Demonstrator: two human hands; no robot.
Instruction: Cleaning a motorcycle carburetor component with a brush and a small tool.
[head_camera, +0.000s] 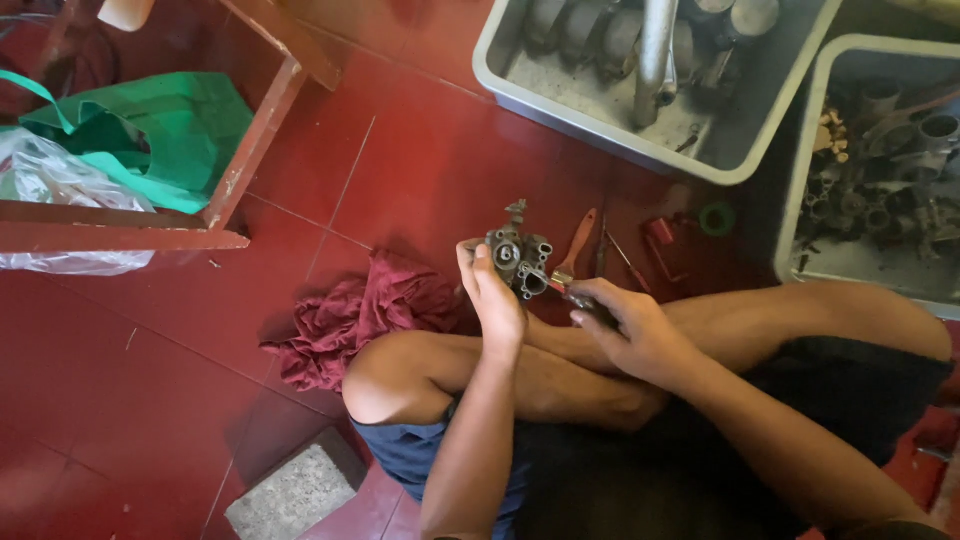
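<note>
From the head camera, the person sits cross-legged on a red tiled floor (420, 170). The left hand (493, 295) is closed around a small grey cast-metal carburettor body with round bores (519, 258), held upright just above the knees, thumb pressed against its near face. The right hand (632, 325) is curled shut around a dark slim tool (575, 296) whose tip meets the lower right side of the carburettor body; what kind of tool it is cannot be made out.

Behind the hands, a crumpled maroon rag (365, 315) lies on the floor touching the left knee. A red-handled brush (577, 246) and a thin screwdriver (627, 262) lie just beyond the carburettor. Two grey plastic tubs stand toward the far right corner of the floor: one (560, 110) holds metal cylinders and a pipe, the other (805, 160) a heap of small metal parts. A green bag (170, 135) rests within a wooden frame (255, 150) at the far left.

The work in hand looks like picking or loosening something at the carburettor's lower port; that calls for a steady left-hand hold and light, controlled pressure from the tool tip.
</note>
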